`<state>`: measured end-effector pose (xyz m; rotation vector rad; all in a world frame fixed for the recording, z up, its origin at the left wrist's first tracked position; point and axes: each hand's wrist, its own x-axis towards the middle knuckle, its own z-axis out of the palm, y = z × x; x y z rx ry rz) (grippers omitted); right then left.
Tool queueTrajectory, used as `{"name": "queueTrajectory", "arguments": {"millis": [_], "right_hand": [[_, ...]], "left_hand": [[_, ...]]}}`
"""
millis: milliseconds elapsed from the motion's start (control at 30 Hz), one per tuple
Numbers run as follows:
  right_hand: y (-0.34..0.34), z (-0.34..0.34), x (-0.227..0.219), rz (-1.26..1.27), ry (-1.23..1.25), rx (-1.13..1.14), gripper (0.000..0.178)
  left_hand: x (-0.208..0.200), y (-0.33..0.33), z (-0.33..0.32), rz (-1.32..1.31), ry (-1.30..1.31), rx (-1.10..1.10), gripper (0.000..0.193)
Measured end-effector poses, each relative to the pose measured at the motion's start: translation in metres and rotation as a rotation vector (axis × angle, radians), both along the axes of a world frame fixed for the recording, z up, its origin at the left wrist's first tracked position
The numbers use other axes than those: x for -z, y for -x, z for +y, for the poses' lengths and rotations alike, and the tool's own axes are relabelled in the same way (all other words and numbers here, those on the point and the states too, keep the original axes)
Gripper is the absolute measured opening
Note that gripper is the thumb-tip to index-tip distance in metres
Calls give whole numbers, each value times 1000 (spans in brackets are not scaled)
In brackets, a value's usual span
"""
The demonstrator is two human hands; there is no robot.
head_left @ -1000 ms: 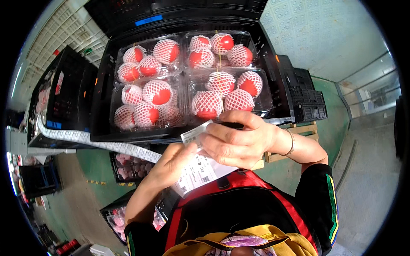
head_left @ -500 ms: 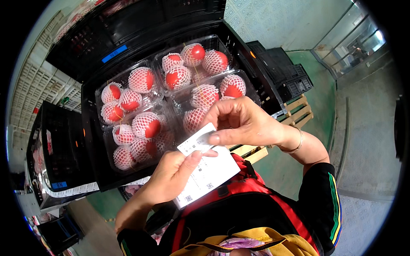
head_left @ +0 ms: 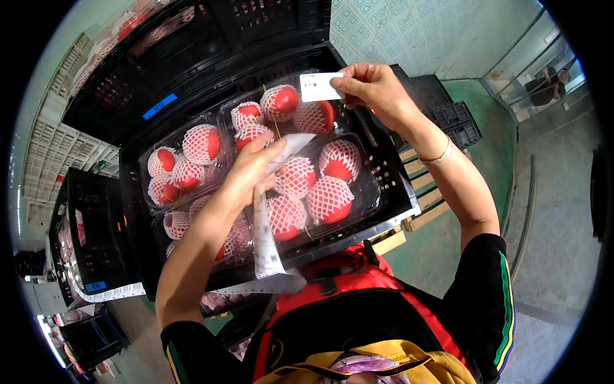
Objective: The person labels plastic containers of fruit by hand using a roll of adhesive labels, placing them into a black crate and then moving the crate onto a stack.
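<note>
Nearest, a strip of white labels point(head_left: 265, 243) hangs from the left hand point(head_left: 251, 168), pinched between thumb and fingers above the packs, probably so it stays under control. Beneath, red fruit point(head_left: 338, 169) sit in foam nets point(head_left: 327, 192) inside clear clamshells point(head_left: 371, 200), likely cushioned against bruising, side by side in a black crate point(head_left: 387, 174). Farther out, over the crate's far side, the right hand point(head_left: 376, 91) grips a single white label point(head_left: 313, 88) by its edge, seemingly to spare its sticky back
</note>
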<state>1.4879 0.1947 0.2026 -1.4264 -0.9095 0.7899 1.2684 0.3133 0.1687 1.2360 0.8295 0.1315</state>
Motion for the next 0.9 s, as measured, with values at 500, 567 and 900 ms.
{"name": "queueTrajectory", "arguments": {"millis": [500, 567, 900], "right_hand": [[9, 87, 49, -310, 377, -72, 14], [14, 93, 51, -69, 376, -121, 14], [34, 125, 110, -1034, -153, -35, 16]], "left_hand": [[19, 20, 31, -481, 584, 85, 35], [20, 18, 31, -491, 587, 73, 36], [21, 22, 23, -478, 531, -7, 35]]}}
